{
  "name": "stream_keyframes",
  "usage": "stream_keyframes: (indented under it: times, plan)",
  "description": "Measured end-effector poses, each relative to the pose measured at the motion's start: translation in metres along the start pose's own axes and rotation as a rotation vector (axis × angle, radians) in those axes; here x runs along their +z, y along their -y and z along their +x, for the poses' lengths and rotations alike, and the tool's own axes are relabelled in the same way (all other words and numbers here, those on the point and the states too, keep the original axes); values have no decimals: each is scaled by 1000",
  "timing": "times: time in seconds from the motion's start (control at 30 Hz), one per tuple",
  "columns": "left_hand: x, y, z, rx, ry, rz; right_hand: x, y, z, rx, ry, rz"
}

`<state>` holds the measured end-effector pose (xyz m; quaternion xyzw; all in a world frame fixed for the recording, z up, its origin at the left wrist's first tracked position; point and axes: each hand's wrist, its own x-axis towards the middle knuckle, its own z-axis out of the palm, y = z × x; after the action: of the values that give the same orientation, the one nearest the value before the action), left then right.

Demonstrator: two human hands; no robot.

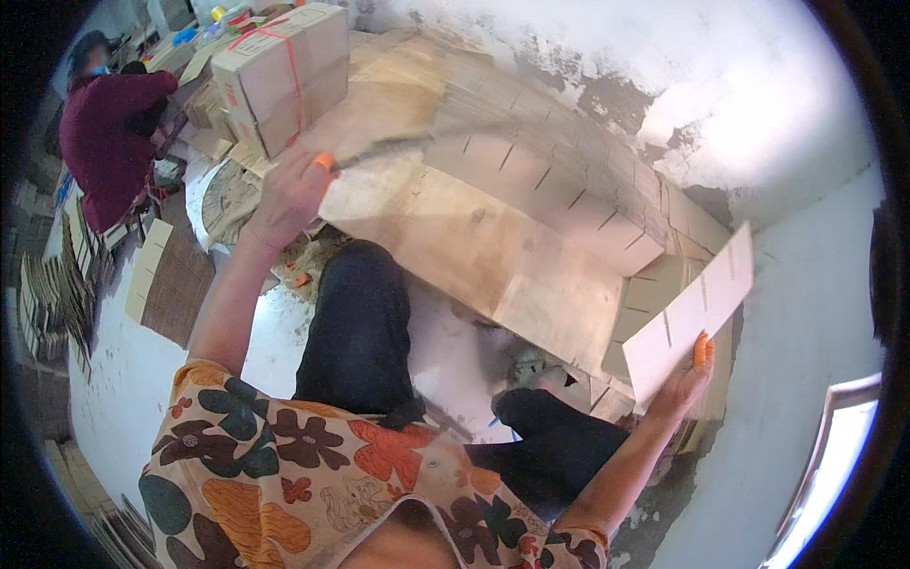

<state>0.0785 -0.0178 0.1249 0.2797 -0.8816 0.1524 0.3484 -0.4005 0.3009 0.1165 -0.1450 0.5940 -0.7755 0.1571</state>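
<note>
My right hand, with orange covers on its fingers, grips a slotted cardboard divider by its lower edge. The divider is a pale strip, tilted up to the right, with several narrow slits. My left hand, an orange cover on one finger, is closed at the left end of a long thin strip. Motion smears this strip, so its kind is unclear. Beneath it runs a long row of slotted cardboard dividers along the wall. A bare brown board lies in front of my knees.
A taped cardboard box stands at the far left of the board. A person in a maroon top sits beyond, on the left. Cardboard stacks rest on the white floor. A stained wall bounds the right side.
</note>
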Motion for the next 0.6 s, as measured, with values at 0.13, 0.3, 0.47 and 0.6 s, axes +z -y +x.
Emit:
stream_keyframes:
  times: [0.13, 0.3, 0.47, 0.6]
  plan:
    - [27, 44, -43, -200, 144, 302, 53, -8, -24, 51, 61, -128]
    - [81, 58, -65, -547, 570, 510, 45, -71, -7, -14, 202, -61]
    - [107, -13, -7, -422, 434, 73, 87, -54, -25, -154, 359, -431]
    - [123, -123, 50, -917, 464, -1491, 131, -44, -46, -502, 483, -597]
